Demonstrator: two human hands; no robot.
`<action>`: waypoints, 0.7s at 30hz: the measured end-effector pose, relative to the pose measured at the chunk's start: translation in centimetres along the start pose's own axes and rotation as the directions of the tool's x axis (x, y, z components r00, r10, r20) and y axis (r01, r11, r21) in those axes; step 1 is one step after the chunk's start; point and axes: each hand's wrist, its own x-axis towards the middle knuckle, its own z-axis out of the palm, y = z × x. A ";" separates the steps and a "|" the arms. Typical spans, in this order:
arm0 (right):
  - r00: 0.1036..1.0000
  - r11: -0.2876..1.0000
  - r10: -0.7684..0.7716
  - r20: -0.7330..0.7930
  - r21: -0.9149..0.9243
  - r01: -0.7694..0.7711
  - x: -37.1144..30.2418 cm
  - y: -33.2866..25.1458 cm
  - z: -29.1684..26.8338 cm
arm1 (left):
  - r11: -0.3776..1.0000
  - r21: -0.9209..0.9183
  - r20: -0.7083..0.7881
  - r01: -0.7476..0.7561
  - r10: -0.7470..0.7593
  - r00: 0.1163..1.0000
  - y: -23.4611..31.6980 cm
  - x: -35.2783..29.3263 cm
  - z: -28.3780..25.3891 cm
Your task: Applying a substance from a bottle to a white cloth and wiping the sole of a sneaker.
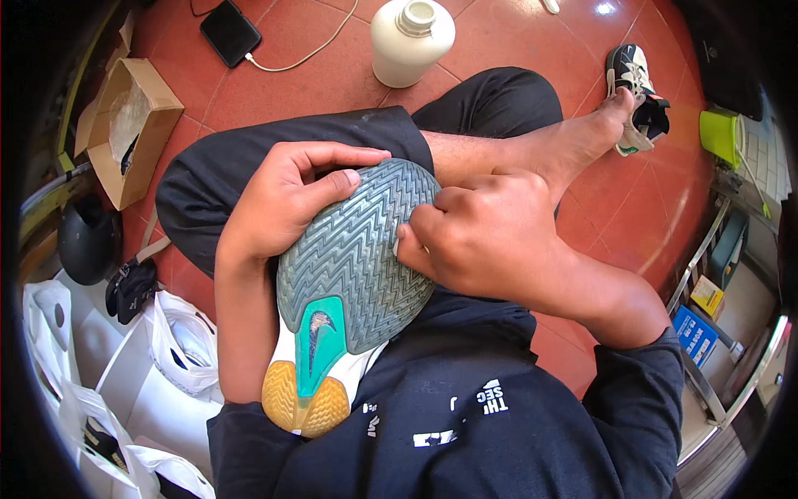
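Observation:
A sneaker (353, 249) lies sole up over my lap, its toe pointing away from me. The sole has a grey zigzag tread, a teal patch in the middle and a yellowish heel. My left hand (278, 195) is closed around the left edge of the toe end, thumb on the tread, other fingers partly hidden. At the sole's right edge, my right hand (490, 229) is closed in a pinch, knuckles up; what it holds, if anything, is hidden. Past my bare foot, a second sneaker (636, 83), black and white, rests on the floor.
A white bottle (407, 50) stands ahead on the red tiles, with a black phone (229, 33) and its white cable to its left. An open cardboard box (137, 141) and white plastic bags (187, 345) are on the left. A green container (721, 137) and metal rack (702, 395) are on the right.

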 end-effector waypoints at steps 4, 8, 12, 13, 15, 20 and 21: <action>0.999 1.000 0.017 -0.037 0.000 -0.017 0.2 0.2 0.5 | 1.000 0.002 -0.001 -0.015 0.015 1.000 0.0 0.1 0.1; 0.995 0.998 0.005 -0.095 -0.064 -0.011 -0.4 -0.2 0.4 | 1.000 -0.018 -0.011 0.008 -0.008 1.000 0.1 0.1 0.2; 0.994 1.000 0.008 -0.107 -0.012 -0.009 -0.3 0.3 0.9 | 1.000 0.019 -0.011 -0.018 0.018 1.000 0.2 0.2 0.2; 0.993 0.999 0.044 -0.109 -0.015 -0.046 -0.2 0.6 1.2 | 1.000 0.019 -0.009 -0.017 0.017 1.000 0.1 0.2 0.3; 0.997 1.000 0.021 -0.076 0.004 -0.021 -0.5 -0.1 0.5 | 1.000 -0.022 -0.012 -0.009 0.009 1.000 0.0 0.0 0.1; 0.997 0.998 0.052 -0.055 -0.038 -0.054 -0.2 0.3 0.5 | 1.000 -0.001 -0.014 -0.012 0.012 1.000 0.2 0.1 0.2; 0.997 0.998 0.052 -0.055 -0.036 -0.054 -0.2 0.3 0.4 | 1.000 -0.010 -0.015 -0.021 0.021 1.000 0.2 0.1 0.3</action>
